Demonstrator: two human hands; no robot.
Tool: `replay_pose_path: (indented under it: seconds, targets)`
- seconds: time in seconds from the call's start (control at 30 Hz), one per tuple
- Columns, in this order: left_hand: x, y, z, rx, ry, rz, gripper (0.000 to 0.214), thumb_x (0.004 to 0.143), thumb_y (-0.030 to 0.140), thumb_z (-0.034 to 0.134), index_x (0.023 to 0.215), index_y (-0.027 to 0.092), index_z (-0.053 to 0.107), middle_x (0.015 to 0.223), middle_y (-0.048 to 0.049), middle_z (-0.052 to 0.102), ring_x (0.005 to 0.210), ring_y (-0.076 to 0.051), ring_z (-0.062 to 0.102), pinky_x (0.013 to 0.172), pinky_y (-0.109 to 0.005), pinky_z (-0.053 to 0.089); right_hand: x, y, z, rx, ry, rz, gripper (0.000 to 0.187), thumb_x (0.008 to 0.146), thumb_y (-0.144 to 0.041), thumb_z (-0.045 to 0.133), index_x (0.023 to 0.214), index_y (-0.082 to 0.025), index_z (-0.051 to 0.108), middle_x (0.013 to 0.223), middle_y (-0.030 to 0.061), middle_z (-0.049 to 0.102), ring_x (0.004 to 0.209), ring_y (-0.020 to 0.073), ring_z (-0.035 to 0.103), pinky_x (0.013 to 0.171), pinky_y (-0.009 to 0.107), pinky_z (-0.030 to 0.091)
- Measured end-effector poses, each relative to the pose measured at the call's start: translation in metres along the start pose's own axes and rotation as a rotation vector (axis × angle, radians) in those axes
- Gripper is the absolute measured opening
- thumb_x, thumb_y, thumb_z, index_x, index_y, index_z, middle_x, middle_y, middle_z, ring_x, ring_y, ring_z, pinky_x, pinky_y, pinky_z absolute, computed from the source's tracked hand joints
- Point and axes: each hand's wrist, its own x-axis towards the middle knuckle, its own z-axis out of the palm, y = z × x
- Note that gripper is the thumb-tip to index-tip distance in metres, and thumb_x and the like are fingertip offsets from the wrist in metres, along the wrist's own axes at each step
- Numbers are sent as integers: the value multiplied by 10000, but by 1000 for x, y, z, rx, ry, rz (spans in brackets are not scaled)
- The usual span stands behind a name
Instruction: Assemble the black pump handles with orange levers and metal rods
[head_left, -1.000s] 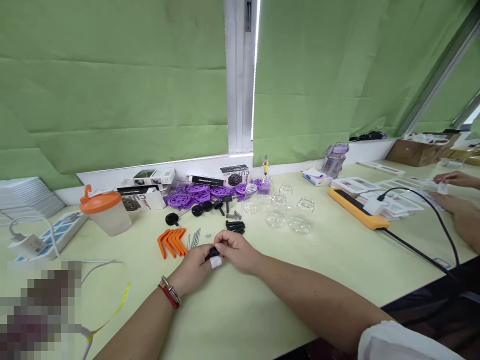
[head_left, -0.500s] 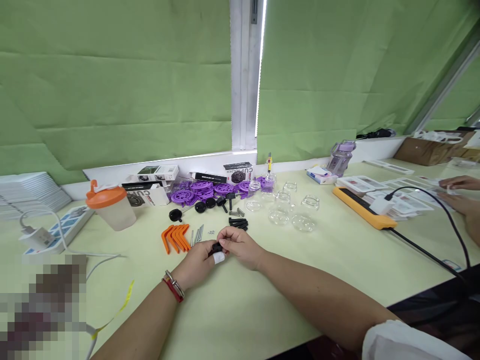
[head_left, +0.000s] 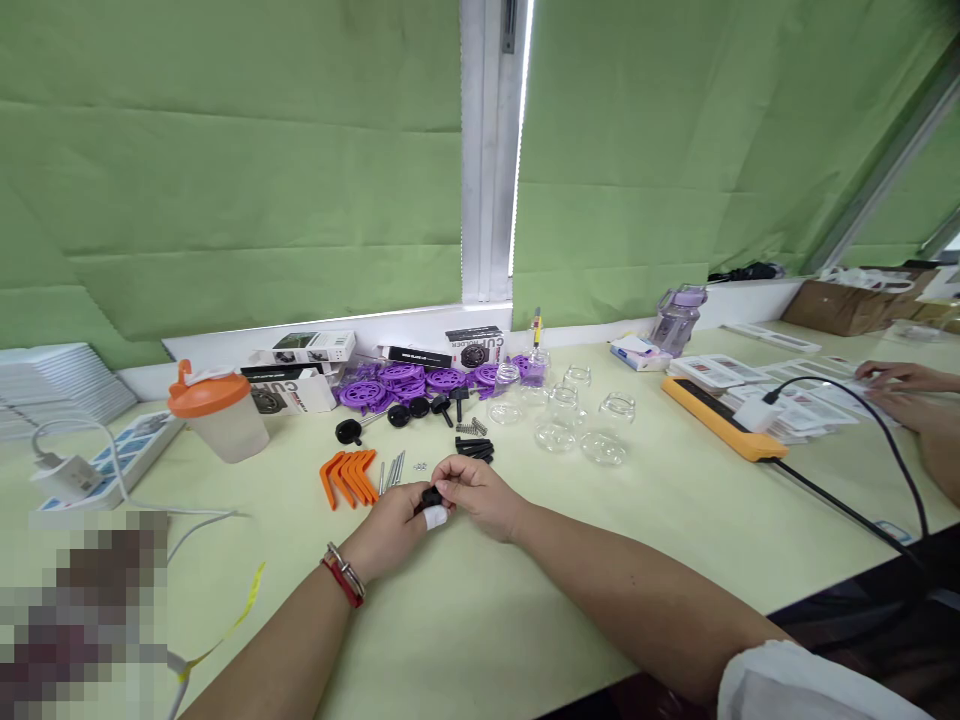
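A small black part is pinched between my two hands above the table; its exact kind is too small to make out. My left hand, with a white wrap on the thumb, grips it from the left. The fingertips of my right hand close on its right side. Just beyond lie orange angled pieces, metal pins, tiny screws, black rods and springs. Farther back are black round knobs with stems and purple wheel-shaped parts.
Clear glass-like vessels stand right of the parts. An orange-lidded cup and a white power strip are at left. An orange power strip with a black cable lies at right, near another person's hands. Cartons line the back.
My hands stay together on the black part with hardly any movement. The view has shifted slightly, and the other person's hands at right have moved a little left.
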Motion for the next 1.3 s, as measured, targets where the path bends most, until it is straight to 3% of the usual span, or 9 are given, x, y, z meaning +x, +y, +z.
replay_pose_path:
  seconds: [0.33,0.47,0.53,0.6,0.7,0.83,0.97,1.13,1.3]
  targets:
    - [0,0,0,16,1,-14,260,802,417,507,822,174,599,775,-13,617,731,-185,532,659,-278,407,2,-5,-2,-119,4,22,184,804,-345,595,795,-165,560,652,-30,505,587,93,471,590,235,410]
    - [-1,3,0,49,-17,-38,269,799,427,495,691,181,507,636,33,471,619,-135,432,580,-245,345,14,-15,-29,-521,234,-31,199,891,-268,434,966,-171,590,732,15,585,670,132,540,639,257,436]
    - [-1,3,0,42,-29,-34,284,800,438,490,675,183,484,624,36,437,606,-127,403,562,-237,321,22,-18,-50,-846,382,-84,258,878,-180,420,1066,-182,597,980,66,638,878,168,577,783,292,439]
    - [-1,2,1,27,-32,-37,294,800,453,485,677,186,479,625,33,431,602,-128,396,550,-235,308,30,-17,-70,-1114,389,-26,361,832,-85,422,1114,-207,610,1187,68,602,1054,196,546,889,309,403]
    - [-1,-1,1,7,-33,-32,308,802,470,481,675,190,467,627,31,428,602,-131,393,545,-233,299,37,-10,-89,-1293,336,136,494,771,-24,452,1190,-241,599,1248,51,590,1117,216,536,910,305,391]
    - [-1,-3,2,5,-42,-29,325,802,484,487,662,194,444,622,39,412,588,-125,371,545,-232,291,39,-1,-96,-1379,248,197,539,752,-19,484,1211,-278,595,1235,42,602,1088,227,559,865,294,400]
    - [0,-2,2,17,-44,-32,291,806,450,487,671,193,462,635,38,427,602,-129,377,564,-236,301,36,-3,-95,-1436,242,183,504,762,-34,482,1185,-276,612,1194,44,619,1038,218,574,815,282,401]
    - [-1,1,1,19,-39,-45,264,803,424,497,680,191,477,645,34,433,617,-133,386,573,-239,309,32,-6,-94,-1537,290,246,261,815,-116,481,931,-206,697,975,93,668,891,222,599,693,282,396]
    - [-1,1,1,11,-51,-38,272,807,436,499,703,186,493,651,33,434,623,-132,382,574,-241,309,32,-3,-93,-1548,380,277,248,857,-186,455,925,-153,691,965,146,648,852,236,593,677,310,389]
